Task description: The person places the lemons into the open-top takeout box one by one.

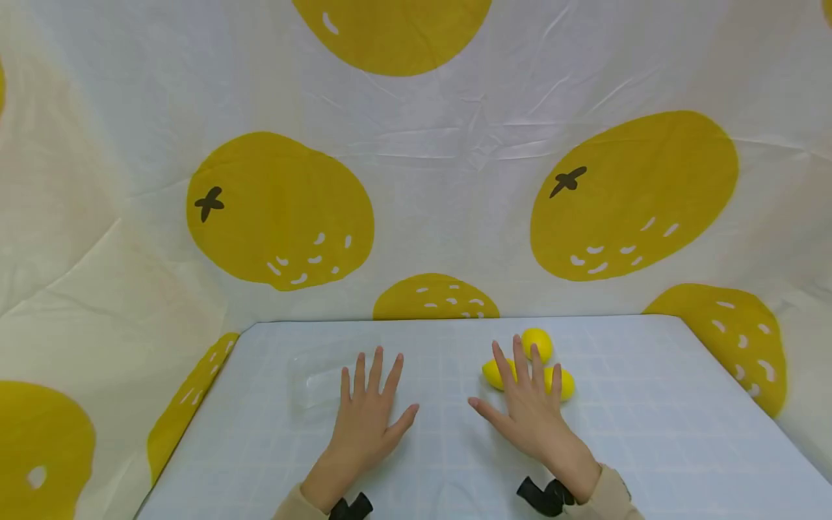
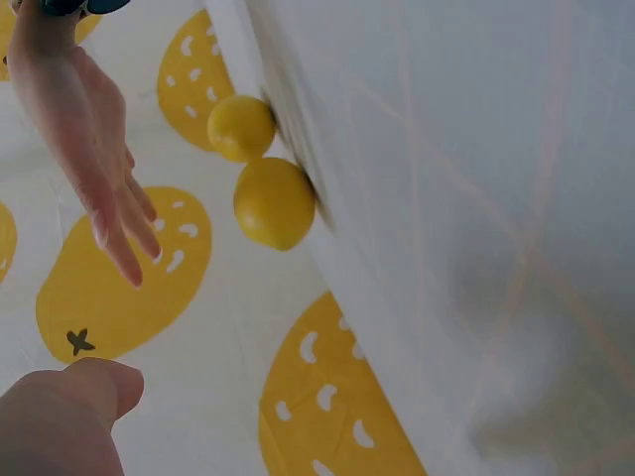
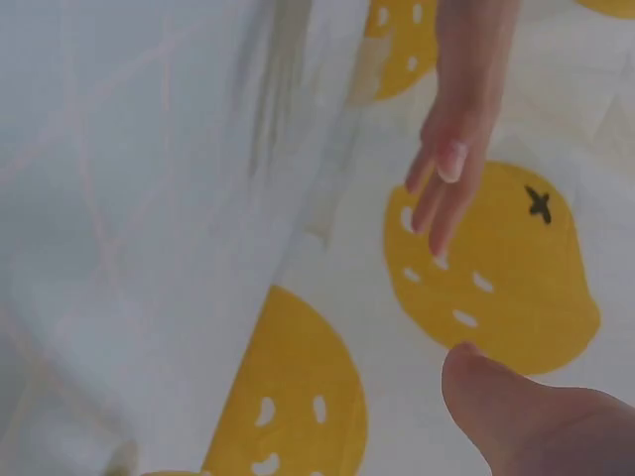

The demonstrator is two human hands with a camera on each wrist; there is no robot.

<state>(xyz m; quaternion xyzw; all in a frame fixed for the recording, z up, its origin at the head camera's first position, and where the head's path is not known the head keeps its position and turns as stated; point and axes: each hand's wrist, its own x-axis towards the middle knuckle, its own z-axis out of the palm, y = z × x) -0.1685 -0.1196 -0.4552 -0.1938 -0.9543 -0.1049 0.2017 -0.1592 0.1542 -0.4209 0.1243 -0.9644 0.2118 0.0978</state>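
Observation:
Both hands hover palm down above the table with fingers spread, and neither holds anything. My left hand (image 1: 365,426) is just right of a clear plastic container (image 1: 308,386), overlapping its right side in the head view. In that view my right hand (image 1: 534,425) partly covers the yellow lemons: one lemon (image 1: 536,344) lies behind its fingertips, another lemon (image 1: 494,374) to the left, and a third lemon (image 1: 564,384) to the right. Two lemons (image 2: 275,203) show in the left wrist view. The right wrist view catches my left hand (image 3: 462,129) from the side.
A pale blue checked cloth (image 1: 442,433) covers the table. Behind and beside it hangs a white curtain (image 1: 448,202) printed with large yellow fruit. Dark wrist cameras (image 1: 546,497) sit below both hands, by beige sleeves (image 1: 604,495).

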